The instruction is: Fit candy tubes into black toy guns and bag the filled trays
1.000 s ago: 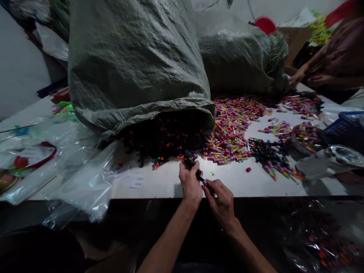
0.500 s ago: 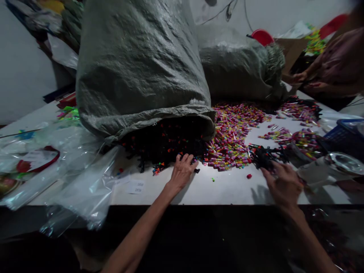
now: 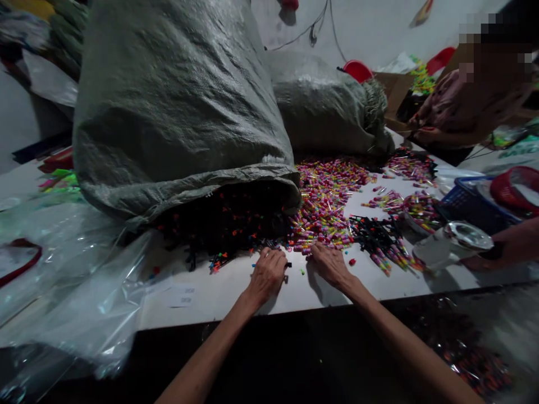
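My left hand (image 3: 269,274) is closed, fingers curled down, around a small black plastic piece (image 3: 288,265) whose end sticks out beside the thumb. Just beyond it lies a heap of black plastic pieces with orange tips (image 3: 227,221), spilling from the mouth of a large grey-green woven sack (image 3: 185,101). At the near edge of a pile of small pink and yellow tubes (image 3: 326,196), my right hand (image 3: 330,265) pinches a tube with its fingertips. To its right, black pieces with coloured tubes attached (image 3: 383,241) lie in a bunch.
Clear plastic bags (image 3: 84,269) cover the left of the white table (image 3: 236,308). On the right stand a whitish container (image 3: 452,247), a blue basket (image 3: 471,202) and a red basket (image 3: 517,188). A second sack (image 3: 328,106) lies behind; a co-worker (image 3: 458,112) sits at far right.
My right hand has moved left from the bunch of black pieces to the tube pile. The bunch lies uncovered with tubes showing. My left hand stays by the sack's mouth. The view has shifted right.
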The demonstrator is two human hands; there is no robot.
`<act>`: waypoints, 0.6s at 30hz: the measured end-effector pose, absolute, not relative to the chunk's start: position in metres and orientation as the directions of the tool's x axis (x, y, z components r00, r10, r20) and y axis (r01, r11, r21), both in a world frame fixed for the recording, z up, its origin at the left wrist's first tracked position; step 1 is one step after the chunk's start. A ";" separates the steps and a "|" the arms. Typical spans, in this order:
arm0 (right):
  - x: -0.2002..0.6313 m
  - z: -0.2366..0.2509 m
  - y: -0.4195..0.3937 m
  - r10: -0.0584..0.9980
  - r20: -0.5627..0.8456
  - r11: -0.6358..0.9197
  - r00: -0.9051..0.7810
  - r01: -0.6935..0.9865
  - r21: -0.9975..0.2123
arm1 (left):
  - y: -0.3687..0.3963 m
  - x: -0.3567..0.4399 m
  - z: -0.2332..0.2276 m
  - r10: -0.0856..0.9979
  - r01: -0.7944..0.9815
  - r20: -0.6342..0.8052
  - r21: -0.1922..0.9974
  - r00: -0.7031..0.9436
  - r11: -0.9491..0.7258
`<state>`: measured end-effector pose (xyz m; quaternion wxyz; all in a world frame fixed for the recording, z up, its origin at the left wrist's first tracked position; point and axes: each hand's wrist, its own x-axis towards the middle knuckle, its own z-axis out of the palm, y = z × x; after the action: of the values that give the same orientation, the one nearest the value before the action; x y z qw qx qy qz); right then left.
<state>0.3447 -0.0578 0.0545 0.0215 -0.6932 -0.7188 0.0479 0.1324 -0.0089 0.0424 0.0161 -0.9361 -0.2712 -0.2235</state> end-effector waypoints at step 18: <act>0.317 0.090 -0.105 0.978 0.151 0.208 -0.146 0.564 -0.799 | -0.037 0.135 0.073 0.476 0.434 0.298 0.196 0.828 -0.879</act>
<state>0.3175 -0.1054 0.0900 0.3464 -0.5542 -0.6956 0.2982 0.1348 -0.0366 0.0731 -0.0599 -0.9541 -0.2385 -0.1713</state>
